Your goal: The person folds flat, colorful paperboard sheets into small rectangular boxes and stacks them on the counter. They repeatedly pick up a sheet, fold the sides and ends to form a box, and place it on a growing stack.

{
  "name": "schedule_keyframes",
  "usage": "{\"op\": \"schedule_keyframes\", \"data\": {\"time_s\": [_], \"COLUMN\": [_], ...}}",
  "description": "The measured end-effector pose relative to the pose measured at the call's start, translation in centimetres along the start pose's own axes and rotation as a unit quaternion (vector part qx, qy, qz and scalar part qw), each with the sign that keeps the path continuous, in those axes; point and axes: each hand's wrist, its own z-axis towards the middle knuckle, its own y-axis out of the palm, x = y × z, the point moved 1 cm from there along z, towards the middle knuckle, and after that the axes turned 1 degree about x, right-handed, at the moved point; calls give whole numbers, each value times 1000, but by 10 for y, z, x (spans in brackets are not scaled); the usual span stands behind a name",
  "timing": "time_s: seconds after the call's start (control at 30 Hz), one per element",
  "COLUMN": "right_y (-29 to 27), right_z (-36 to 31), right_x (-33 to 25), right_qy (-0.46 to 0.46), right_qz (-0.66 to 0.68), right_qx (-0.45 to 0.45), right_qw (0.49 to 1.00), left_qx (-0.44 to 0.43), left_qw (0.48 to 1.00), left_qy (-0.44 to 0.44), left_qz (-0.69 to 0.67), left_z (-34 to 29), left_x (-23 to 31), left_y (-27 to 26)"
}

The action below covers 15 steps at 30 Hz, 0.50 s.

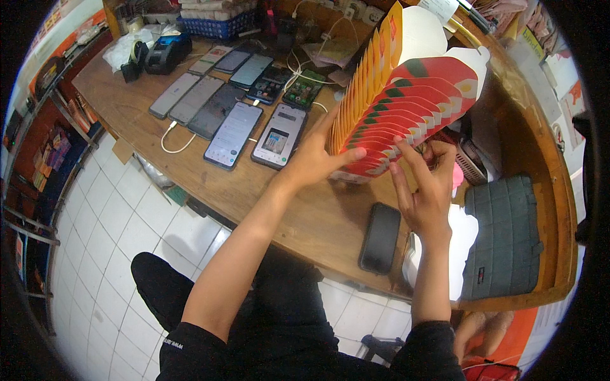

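A tall stack of nested paper food boxes (406,105), red and yellow with white flaps, leans over the wooden desk. My left hand (312,155) grips its lower left side, the thumb lying across the red face. At the lower right edges of the stack, my right hand (424,181) has its fingers bent against the paper rims; the fingertips are partly hidden there. Just below the stack lies a dark phone (380,238), screen up. White paper pieces (462,247) rest under and beside my right wrist.
Several phones (233,136) lie in rows on the wooden desk (305,209), some with white charging cables (170,143). A black tape dispenser (168,54) and a blue basket (216,25) stand at the back left. A grey quilted pouch (502,238) lies along the right edge.
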Motion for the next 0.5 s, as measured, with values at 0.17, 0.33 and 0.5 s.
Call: {"op": "schedule_keyframes", "data": {"time_s": [0.17,0.33,0.5], "right_y": [2,8,11], "right_z": [-3,-6,-10], "right_x": [0,0,-1], "right_qy": [-5,-6,-3], "right_qz": [12,16,18], "right_qx": [-11,-11,-9], "right_qw": [1000,1000,1000], "left_qx": [4,1,4], "left_qw": [1000,1000,1000], "left_qy": [12,5,22], "left_qz": [1,17,17], "left_z": [0,-1,1], "left_x": [0,1,0], "left_y": [0,1,-1]}}
